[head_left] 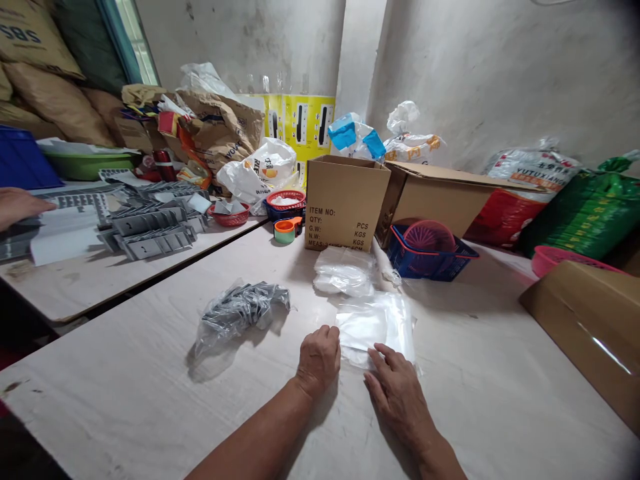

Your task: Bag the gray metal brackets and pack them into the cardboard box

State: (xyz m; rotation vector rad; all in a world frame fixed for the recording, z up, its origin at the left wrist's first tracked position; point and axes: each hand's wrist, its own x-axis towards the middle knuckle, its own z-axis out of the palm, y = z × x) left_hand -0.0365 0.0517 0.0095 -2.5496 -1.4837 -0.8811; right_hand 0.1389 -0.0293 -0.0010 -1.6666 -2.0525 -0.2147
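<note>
A stack of clear plastic bags [395, 310] lies flat on the table, with a white sheet-like layer [361, 328] showing on it. My left hand [320, 357] is closed, its bent fingers pinching the near left edge of the bags. Over their front edge rests my right hand [397, 390], fingers apart, fingertips touching the plastic. To the left sits a clear bag [243, 310] filled with grey flat pieces. Another crumpled pile of clear bags [345, 270] lies just behind the stack.
An open cardboard box [345, 207] stands at the back, near a blue basket [433, 253] and an orange tape roll [285, 230]. Another cardboard box [585, 333] is at the right. Grey pieces [150, 227] cover the left table, where another person's hand [23, 213] shows.
</note>
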